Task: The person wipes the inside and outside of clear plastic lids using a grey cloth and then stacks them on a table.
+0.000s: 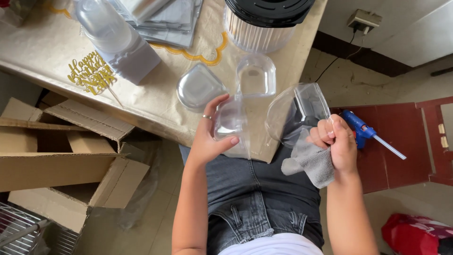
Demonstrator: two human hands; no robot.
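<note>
So the left hand (211, 139) is wrapped around one half of a clear plastic clamshell container (231, 123), thumb on the near side and fingers curled over the top edge, with a ring on one finger. The right hand (336, 144) is closed tight on the other, hinged-open half (295, 113) and is also pinching a grey cloth (312, 161), which hangs down under the fist. Both halves are held up just in front of the table edge, over the person's lap in dark denim.

Stuff around it: two more clear dome-shaped containers (199, 87) sit on the table (155, 101) right behind the left hand — one is lying tilted, the other (256, 75) is open side up. Behind those there's a white pleated cylinder with a black lid (264, 19), and a stack of clear plastic packaging (160, 14) at the far edge. A gold glitter cake topper (92, 73) lies on the tan scalloped table cover next to a clear plastic bottle-like shape (101, 23).

On the left, an open cardboard box (61, 156) crowds right up against the table and the left elbow. To the right, a blue glue gun (361, 127) rests on a red wooden seat (401, 146), just beyond the right hand. Red bag (415, 233) down on the floor in the corner.
</note>
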